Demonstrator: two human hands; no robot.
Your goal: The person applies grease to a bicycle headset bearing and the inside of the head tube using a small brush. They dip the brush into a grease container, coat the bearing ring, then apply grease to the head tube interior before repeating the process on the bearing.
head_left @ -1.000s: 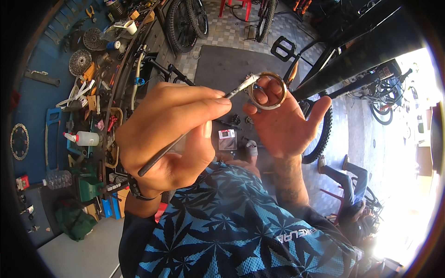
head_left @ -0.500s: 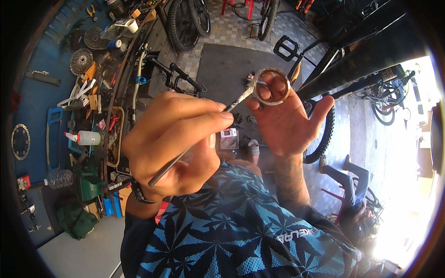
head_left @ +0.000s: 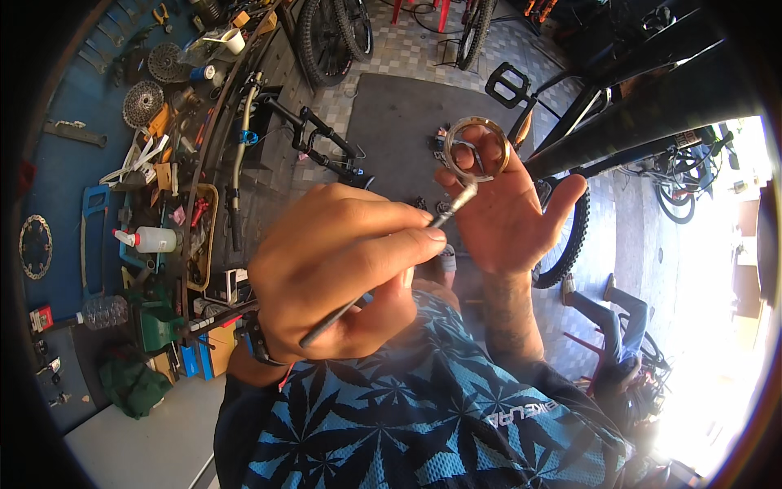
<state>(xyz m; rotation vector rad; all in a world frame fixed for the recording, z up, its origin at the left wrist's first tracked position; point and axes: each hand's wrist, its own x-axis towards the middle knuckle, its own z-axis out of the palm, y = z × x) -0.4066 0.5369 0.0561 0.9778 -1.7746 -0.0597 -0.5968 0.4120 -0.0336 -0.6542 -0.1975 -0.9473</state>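
Between its thumb and fingers, my left hand pinches a thin, dark-handled brush. Pale, grease-like stuff coats the brush tip, which is at the lower rim of a shiny, gold-toned metal ring. Whether tip and rim touch, I cannot tell. My right hand is turned palm up, its thumb spread wide, and holds the ring on its curled fingertips. Some of those fingertips show through the ring's opening.
A dark bike frame with a pedal stands close on the right. Along the left runs a bench crowded with tools, cassettes and a spray bottle. A grey mat covers the floor ahead. Another person's legs show at lower right.
My left hand has moved right with the brush, whose tip went from the ring's left side to its lower rim. My right hand and the ring have hardly moved.
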